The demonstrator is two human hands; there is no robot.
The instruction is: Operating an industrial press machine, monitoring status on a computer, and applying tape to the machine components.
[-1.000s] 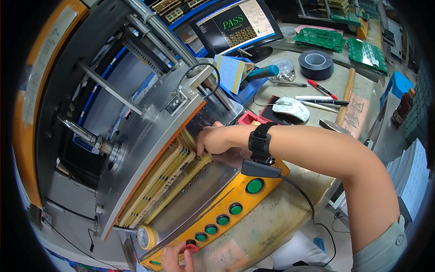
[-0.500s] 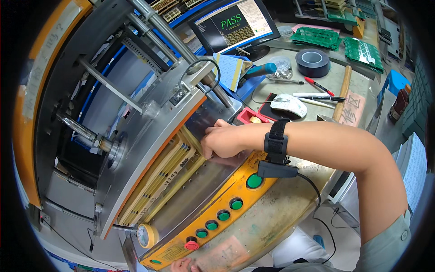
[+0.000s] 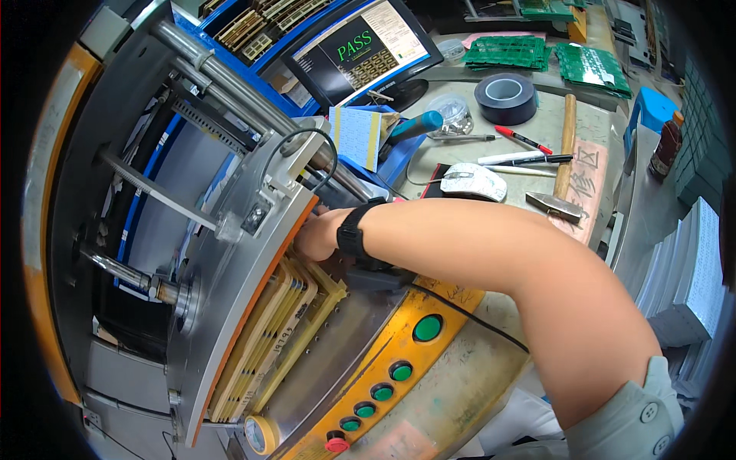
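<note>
My right hand [image 3: 314, 236] reaches in at the far end of a press machine, close under the orange lower edge of its grey upper plate [image 3: 218, 287]. Its fingers are mostly hidden by that edge and by the hand's own back, so what they touch or hold does not show. Just nearer than the hand are the yellow fixture frames [image 3: 268, 337] on the press bed [image 3: 337, 341]. A black strap with a small cabled device [image 3: 376, 274] is worn on my right wrist. My left hand is out of view.
Green buttons and a red stop button [image 3: 336, 441] line the yellow front panel [image 3: 379, 356]. A tape roll [image 3: 261, 435] stands at its near end. Beyond my arm lie a mouse [image 3: 473, 182], a hammer [image 3: 565, 153], pens, dark tape [image 3: 506, 98], green circuit boards [image 3: 507, 54] and a monitor [image 3: 360, 54].
My right hand has moved left and deeper under the upper plate, its forearm reaching further over the bed. My left hand, partly seen at the lower edge before, has left view. The view has shifted.
</note>
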